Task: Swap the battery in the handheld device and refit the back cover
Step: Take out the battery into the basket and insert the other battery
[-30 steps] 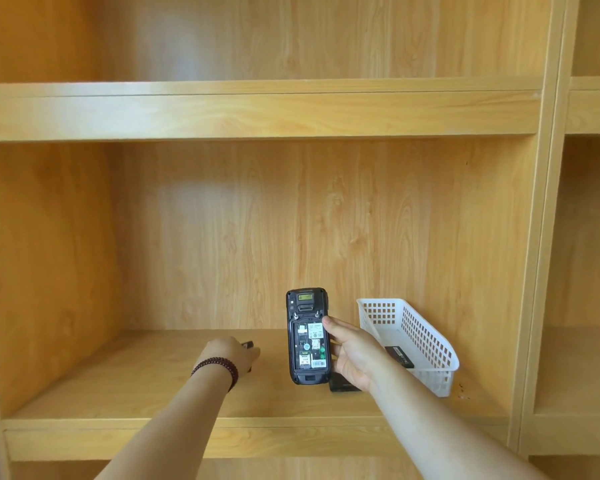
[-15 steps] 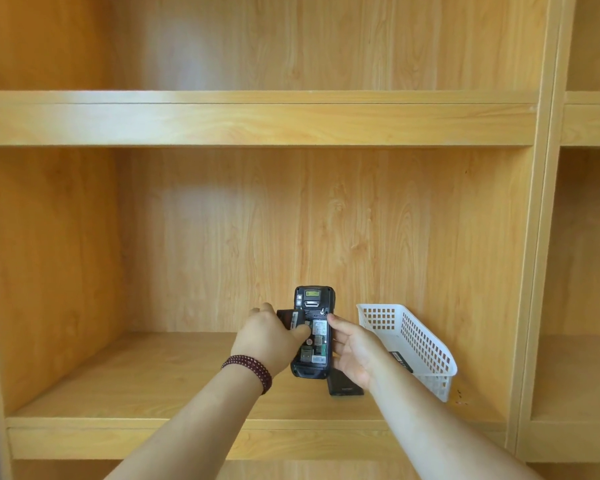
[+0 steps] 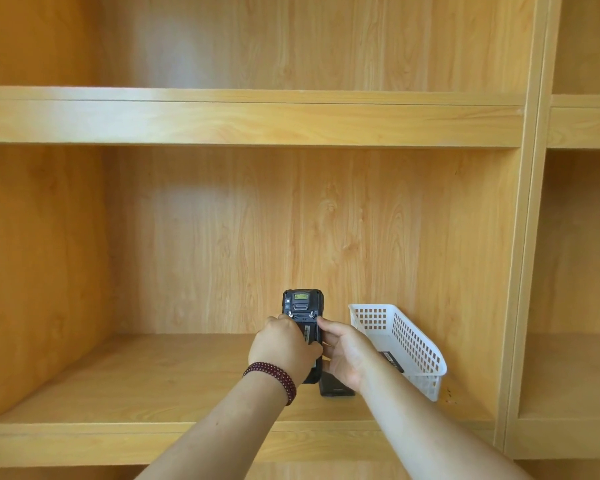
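The black handheld device [image 3: 302, 304] is held upright above the shelf, its back facing me. My right hand [image 3: 343, 353] grips its right side. My left hand [image 3: 282, 344], with a bead bracelet at the wrist, lies over the open back and presses a black battery [image 3: 309, 334] into the compartment; only a strip of the battery's label shows. A flat black piece, probably the back cover [image 3: 336, 388], lies on the shelf just below my right hand. Another black battery [image 3: 392, 361] lies in the white basket.
A white perforated plastic basket [image 3: 409, 336] stands on the wooden shelf [image 3: 146, 375] to the right of my hands, close to the upright panel [image 3: 520, 271]. A shelf board [image 3: 250, 116] runs overhead. More compartments lie to the right.
My left hand left the shelf at the left with a battery, brought it to the device and now covers the device's open back. My right hand kept holding the device.
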The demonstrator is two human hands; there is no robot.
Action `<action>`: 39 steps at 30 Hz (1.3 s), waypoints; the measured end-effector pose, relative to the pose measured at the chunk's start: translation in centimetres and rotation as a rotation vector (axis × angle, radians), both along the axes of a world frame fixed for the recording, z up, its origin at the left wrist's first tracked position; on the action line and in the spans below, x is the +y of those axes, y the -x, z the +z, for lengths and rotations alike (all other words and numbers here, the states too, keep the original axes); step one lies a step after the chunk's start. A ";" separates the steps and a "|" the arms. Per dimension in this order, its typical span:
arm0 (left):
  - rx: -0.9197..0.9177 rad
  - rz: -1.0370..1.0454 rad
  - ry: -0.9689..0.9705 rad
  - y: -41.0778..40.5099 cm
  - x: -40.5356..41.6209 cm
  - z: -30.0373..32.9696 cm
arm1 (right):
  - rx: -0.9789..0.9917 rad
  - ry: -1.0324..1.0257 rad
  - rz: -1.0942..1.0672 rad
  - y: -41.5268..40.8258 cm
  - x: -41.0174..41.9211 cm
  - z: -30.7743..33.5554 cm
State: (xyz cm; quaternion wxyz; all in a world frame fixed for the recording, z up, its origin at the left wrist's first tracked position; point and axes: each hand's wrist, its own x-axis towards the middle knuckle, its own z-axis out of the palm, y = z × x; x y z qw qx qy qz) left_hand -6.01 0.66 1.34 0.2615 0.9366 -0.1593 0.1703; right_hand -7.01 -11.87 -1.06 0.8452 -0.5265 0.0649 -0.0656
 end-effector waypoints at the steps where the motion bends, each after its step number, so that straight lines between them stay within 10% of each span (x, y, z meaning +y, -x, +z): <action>1: -0.008 0.002 0.001 -0.1 -0.1 0.0 | 0.000 -0.003 0.002 0.0 -0.1 -0.1; 39: 0.000 0.015 0.048 0.4 -1.3 1.8 | -0.118 0.037 0.040 0.9 -0.8 2.0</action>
